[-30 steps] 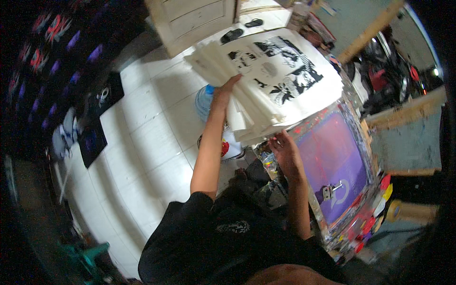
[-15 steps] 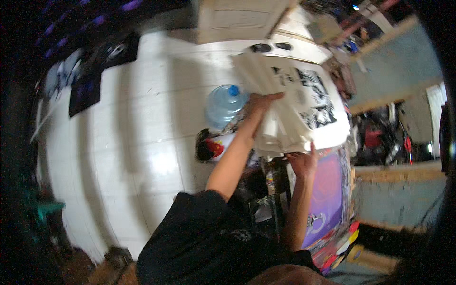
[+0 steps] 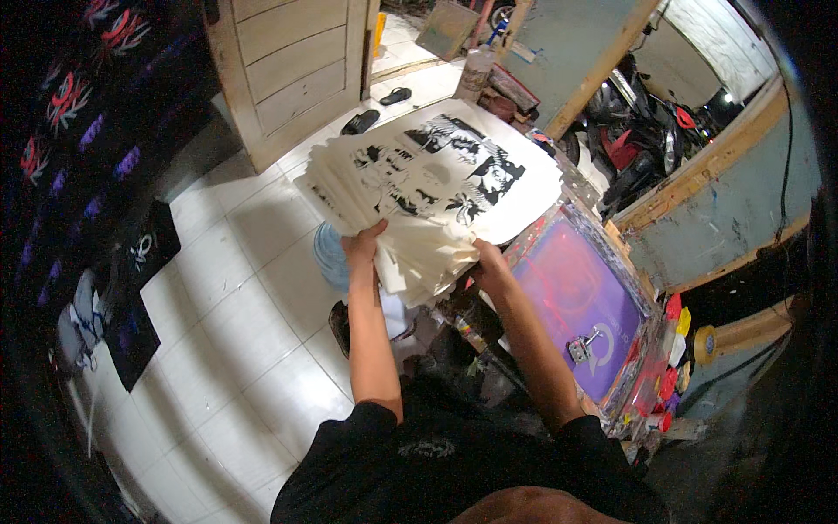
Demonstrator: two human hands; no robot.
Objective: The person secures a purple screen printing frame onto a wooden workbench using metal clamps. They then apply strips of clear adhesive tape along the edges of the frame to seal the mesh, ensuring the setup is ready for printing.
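A thick stack of cream shirts (image 3: 436, 188) with a black printed picture on top fills the middle of the view, held up off the floor. My left hand (image 3: 362, 246) grips the stack's near left edge with the thumb on top. At the near right corner my right hand (image 3: 491, 264) holds the same stack from underneath. Both forearms reach up from my black shirt at the bottom.
A purple printing screen (image 3: 580, 297) in a paint-stained frame lies to the right. A blue water jug (image 3: 330, 253) stands on the white tiled floor (image 3: 227, 332) below the stack. A wooden door (image 3: 288, 61) and sandals (image 3: 360, 120) are behind; dark printed shirts (image 3: 131, 288) lie left.
The view has swung back and the stack now sits higher and more central. Both hands have closed in on the stack's near edge; the right hand came up from the screen frame.
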